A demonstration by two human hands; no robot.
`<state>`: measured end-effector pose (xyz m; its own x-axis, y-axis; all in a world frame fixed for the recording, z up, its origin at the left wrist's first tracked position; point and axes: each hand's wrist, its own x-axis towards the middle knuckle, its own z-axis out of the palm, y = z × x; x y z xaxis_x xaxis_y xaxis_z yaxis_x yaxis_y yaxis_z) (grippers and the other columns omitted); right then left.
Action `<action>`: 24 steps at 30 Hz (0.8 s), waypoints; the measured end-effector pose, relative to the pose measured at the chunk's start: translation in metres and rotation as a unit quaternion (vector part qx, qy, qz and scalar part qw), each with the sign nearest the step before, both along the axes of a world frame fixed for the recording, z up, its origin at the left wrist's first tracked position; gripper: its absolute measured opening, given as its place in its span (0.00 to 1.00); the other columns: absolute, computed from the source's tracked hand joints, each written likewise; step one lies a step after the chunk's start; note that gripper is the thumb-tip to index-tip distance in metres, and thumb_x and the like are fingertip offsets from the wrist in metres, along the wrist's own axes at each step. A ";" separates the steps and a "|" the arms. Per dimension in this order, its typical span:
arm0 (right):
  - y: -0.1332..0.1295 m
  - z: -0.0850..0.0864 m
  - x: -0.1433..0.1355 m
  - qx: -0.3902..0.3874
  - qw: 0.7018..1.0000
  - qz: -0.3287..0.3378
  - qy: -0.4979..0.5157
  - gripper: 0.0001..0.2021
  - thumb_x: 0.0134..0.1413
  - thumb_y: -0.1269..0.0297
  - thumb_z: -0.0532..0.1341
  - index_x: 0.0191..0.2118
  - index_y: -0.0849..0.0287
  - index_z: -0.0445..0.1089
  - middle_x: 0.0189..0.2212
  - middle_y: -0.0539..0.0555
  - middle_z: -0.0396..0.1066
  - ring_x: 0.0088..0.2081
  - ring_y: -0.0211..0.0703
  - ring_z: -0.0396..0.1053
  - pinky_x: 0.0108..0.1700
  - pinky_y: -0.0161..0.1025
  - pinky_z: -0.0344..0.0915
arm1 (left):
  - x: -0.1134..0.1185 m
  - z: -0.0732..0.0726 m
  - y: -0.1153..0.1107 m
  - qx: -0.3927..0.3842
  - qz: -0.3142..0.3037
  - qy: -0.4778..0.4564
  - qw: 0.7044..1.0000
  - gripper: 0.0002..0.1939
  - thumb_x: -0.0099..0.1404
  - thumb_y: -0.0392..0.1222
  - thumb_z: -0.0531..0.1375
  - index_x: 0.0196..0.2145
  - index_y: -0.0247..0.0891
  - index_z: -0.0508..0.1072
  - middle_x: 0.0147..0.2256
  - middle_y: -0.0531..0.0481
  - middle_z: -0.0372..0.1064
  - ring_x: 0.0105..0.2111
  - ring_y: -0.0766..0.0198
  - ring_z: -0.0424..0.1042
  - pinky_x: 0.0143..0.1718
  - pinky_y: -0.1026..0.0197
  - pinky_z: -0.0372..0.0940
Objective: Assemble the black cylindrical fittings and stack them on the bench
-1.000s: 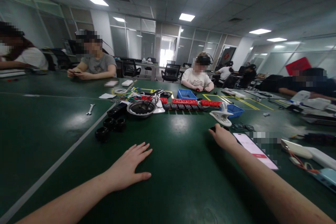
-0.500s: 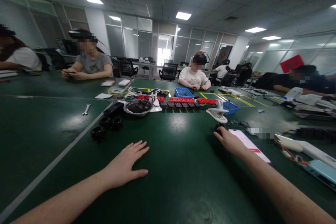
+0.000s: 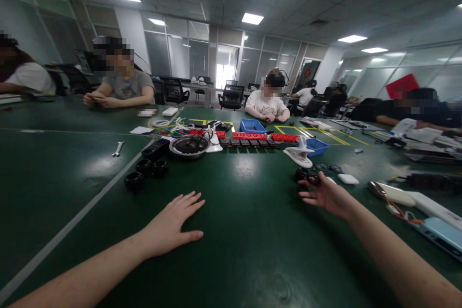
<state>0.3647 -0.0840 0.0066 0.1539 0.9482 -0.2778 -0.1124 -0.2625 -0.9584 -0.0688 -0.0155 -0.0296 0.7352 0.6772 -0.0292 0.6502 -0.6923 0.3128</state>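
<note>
My left hand [image 3: 173, 225] rests palm down on the green table, fingers spread, holding nothing. Nearest to it is a cluster of glossy black ring-shaped rolls [image 3: 134, 182]. Over at the right, my right hand [image 3: 330, 195] is turned on its side, thumb on top. Between its thumb and fingers is a black ring-shaped roll [image 3: 313, 179], its hole partly showing. Another black roll [image 3: 300, 173] sits right behind it; whether the two touch I cannot tell. A white clip stand [image 3: 300, 156] stands just beyond. My right hand and forearm hide the pink phone almost completely.
A wrench [image 3: 118, 148] lies at the left. Across the middle are a round metal dish [image 3: 189, 147] with cables, red strips [image 3: 249, 135] and blue trays [image 3: 252, 126]. A white case [image 3: 348, 179] and a light-blue device [image 3: 445, 233] lie right. Several people sit around.
My right hand has rolled from palm down to thumb up and shifted slightly right, with a black roll now visible in its fingers. My left hand has stayed still.
</note>
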 end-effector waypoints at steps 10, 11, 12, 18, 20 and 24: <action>-0.008 -0.002 0.015 0.004 0.982 -0.079 -0.173 0.22 0.60 0.51 0.35 0.44 0.54 0.60 0.48 0.58 0.65 0.39 0.47 0.70 0.35 0.43 0.69 | 0.000 0.000 -0.001 0.002 -0.001 0.009 1.000 0.36 0.58 0.64 0.50 0.59 0.48 0.47 0.61 0.51 0.41 0.60 0.53 0.41 0.57 0.45 0.42; -0.009 0.001 0.015 0.022 0.970 -0.095 -0.223 0.22 0.59 0.50 0.36 0.45 0.54 0.59 0.48 0.59 0.65 0.39 0.48 0.70 0.34 0.44 0.70 | 0.000 0.001 -0.001 0.001 -0.001 0.009 1.000 0.36 0.58 0.64 0.50 0.59 0.49 0.47 0.61 0.51 0.40 0.60 0.53 0.41 0.57 0.45 0.42; -0.010 0.004 0.015 0.042 0.957 -0.110 -0.267 0.21 0.58 0.50 0.38 0.47 0.55 0.58 0.47 0.60 0.65 0.37 0.48 0.71 0.33 0.43 0.70 | 0.000 0.001 0.000 0.001 -0.002 0.009 1.000 0.35 0.58 0.64 0.50 0.59 0.49 0.47 0.61 0.51 0.40 0.60 0.53 0.41 0.57 0.45 0.42; -0.015 0.019 0.016 0.087 0.898 -0.143 -0.408 0.24 0.43 0.48 0.58 0.45 0.56 0.62 0.32 0.56 0.68 0.24 0.42 0.65 0.19 0.36 0.62 | 0.000 0.000 0.001 0.001 0.002 0.009 1.000 0.35 0.58 0.64 0.50 0.59 0.49 0.47 0.61 0.51 0.40 0.60 0.53 0.42 0.57 0.45 0.43; -0.013 0.018 0.018 0.066 0.872 -0.110 -0.473 0.24 0.43 0.47 0.58 0.44 0.57 0.63 0.31 0.55 0.68 0.25 0.43 0.65 0.21 0.36 0.62 | 0.001 0.000 0.000 -0.001 0.004 0.010 1.000 0.36 0.57 0.64 0.50 0.59 0.49 0.48 0.61 0.51 0.40 0.60 0.53 0.42 0.57 0.45 0.43; -0.004 0.010 0.026 0.051 0.787 -0.074 -0.610 0.28 0.42 0.46 0.58 0.46 0.60 0.61 0.33 0.57 0.69 0.31 0.48 0.67 0.31 0.40 0.63 | 0.002 0.003 -0.002 0.000 0.002 0.013 1.000 0.37 0.57 0.65 0.49 0.59 0.47 0.48 0.61 0.50 0.41 0.60 0.53 0.42 0.58 0.46 0.42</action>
<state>0.3909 -0.0881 0.0171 0.3584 0.9023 0.2395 0.8859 -0.2477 -0.3923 -0.0670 -0.0176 -0.0266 0.7315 0.6800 -0.0492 0.6609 -0.6896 0.2961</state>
